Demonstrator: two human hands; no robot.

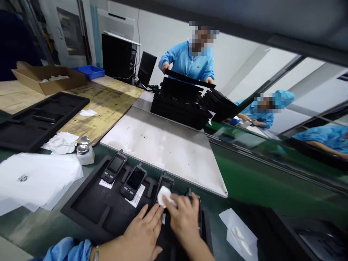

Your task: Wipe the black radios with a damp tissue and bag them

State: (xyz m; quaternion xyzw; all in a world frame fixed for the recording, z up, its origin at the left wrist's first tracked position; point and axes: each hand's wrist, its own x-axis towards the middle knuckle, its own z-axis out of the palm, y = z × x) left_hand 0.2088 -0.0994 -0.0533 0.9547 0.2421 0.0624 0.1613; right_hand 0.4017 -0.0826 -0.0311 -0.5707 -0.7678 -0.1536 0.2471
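A white wipe (164, 195) is pinched in the fingers of my right hand (186, 219) and pressed on the screen of the third handheld device (167, 182). My left hand (143, 232) has its fingers stretched out, with the tips at the lower end of that device. The devices look like two-way radios with short antennas and lie in a black foam tray (87, 199). Two more, one radio (114, 167) and another radio (134, 181), lie to the left with white labels under them. Behind my right hand, a fourth device (200, 212) is mostly hidden.
At the left are a stack of white sheets (40, 177), a pump bottle (85, 155), crumpled wipes (62, 142) and another black tray (51, 108). A white board (160, 145) lies beyond my tray. Co-workers in blue stand across; one holds black trays (182, 98).
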